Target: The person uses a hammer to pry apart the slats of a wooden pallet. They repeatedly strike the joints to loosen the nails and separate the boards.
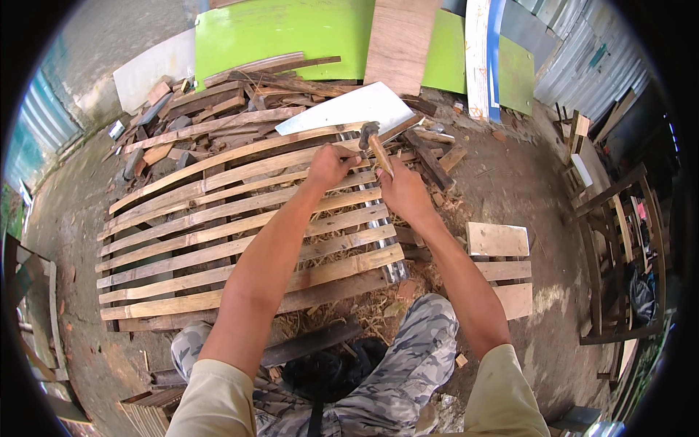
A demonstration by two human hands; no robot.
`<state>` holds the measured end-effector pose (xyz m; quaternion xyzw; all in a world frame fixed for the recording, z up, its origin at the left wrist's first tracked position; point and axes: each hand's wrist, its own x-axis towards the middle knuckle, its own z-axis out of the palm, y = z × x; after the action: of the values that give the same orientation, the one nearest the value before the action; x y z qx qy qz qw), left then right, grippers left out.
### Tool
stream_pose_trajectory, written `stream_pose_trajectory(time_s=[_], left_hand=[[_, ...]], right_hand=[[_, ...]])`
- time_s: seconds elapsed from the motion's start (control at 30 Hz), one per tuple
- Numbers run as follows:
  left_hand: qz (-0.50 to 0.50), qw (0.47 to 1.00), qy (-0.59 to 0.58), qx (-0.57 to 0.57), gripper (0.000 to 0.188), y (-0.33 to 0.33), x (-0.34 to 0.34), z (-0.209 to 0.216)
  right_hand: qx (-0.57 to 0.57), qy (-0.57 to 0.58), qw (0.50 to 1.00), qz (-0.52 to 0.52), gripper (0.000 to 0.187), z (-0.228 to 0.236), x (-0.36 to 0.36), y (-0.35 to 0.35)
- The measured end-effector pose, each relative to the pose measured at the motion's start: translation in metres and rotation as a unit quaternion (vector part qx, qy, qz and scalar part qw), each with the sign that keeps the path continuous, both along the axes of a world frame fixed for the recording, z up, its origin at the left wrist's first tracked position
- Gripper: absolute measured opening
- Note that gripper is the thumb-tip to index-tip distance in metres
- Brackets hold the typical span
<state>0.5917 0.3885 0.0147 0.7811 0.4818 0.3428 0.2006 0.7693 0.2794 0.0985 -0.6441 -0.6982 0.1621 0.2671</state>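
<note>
My right hand [405,191] is wrapped round the wooden handle of a hammer [380,156]. The hammer's dark metal head is raised near the far right corner of a slatted panel. Light bamboo slats [196,231] lie side by side with gaps between them, across darker cross pieces. At the right ends of the upper slats my left hand [332,167] is pinched closed just above the wood. Whatever its fingertips hold is too small to make out. A shiny metal strip [395,268] runs under the slats' right ends.
Beyond the panel lie a white sheet [357,111] and a heap of scrap wood [218,102]. Green boards [284,40] lean at the back. Wooden blocks [498,239] sit to the right, near a wooden frame [591,277]. My camouflage-clad knees are close to the panel's near edge.
</note>
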Motion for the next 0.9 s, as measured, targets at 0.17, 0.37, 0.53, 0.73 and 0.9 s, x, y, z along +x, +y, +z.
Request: stream_pose_trajectory(time_s=[0.17, 0.37, 0.53, 0.73, 0.9], left_hand=[[0.004, 1.000, -0.017, -0.009, 0.028, -0.001, -0.001, -0.005], [0.007, 1.000, -0.016, -0.010, 0.029, 0.000, 0.001, -0.006], [0.002, 1.000, -0.018, -0.012, 0.030, 0.000, -0.004, -0.005], [0.010, 1.000, -0.011, -0.011, 0.030, -0.005, 0.002, -0.002], [0.008, 0.997, -0.022, -0.074, 0.029, -0.003, 0.003, 0.001]], right_hand=[[0.030, 0.083, 0.995, -0.035, 0.029, 0.016, -0.006, -0.009], [0.038, 0.074, 0.996, -0.017, 0.028, 0.015, -0.010, -0.008], [0.009, 0.017, 1.000, 0.013, 0.026, 0.007, -0.010, -0.003], [-0.009, 0.000, 1.000, -0.007, 0.030, -0.001, -0.007, 0.001], [-0.002, 0.021, 1.000, -0.020, 0.030, 0.000, -0.013, -0.008]])
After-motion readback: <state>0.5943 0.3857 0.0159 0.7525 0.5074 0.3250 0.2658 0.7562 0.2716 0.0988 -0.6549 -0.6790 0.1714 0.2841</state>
